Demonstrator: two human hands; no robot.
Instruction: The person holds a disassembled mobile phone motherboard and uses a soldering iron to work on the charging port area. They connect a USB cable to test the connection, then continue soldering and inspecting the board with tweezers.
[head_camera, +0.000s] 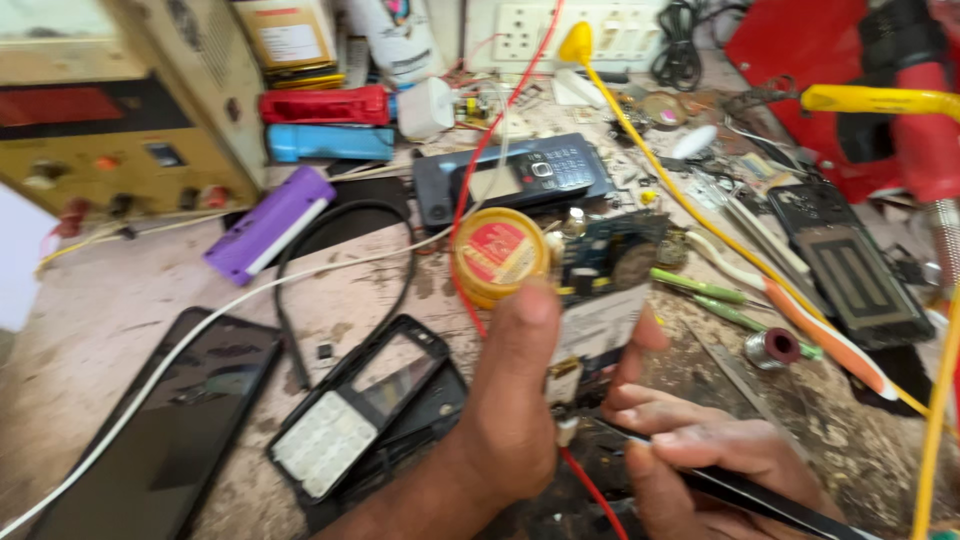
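Note:
My left hand (505, 400) holds a small phone circuit board (600, 290) upright between thumb and fingers, above the workbench. My right hand (690, 455) sits just below and right of it, gripping a thin black tool (760, 495) whose tip points at the board's lower edge. A red wire (590, 490) runs down from under the board. Behind the board stands a round yellow tin with a red lid label (497, 252).
A black phone housing with a keypad (360, 410) lies at left, a dark smartphone (170, 420) beyond it. A keypad phone (530, 175), purple case (270, 220), power supply box (110, 110), green screwdrivers (720, 300), solder spool (775, 347) and yellow cable (700, 215) crowd the bench.

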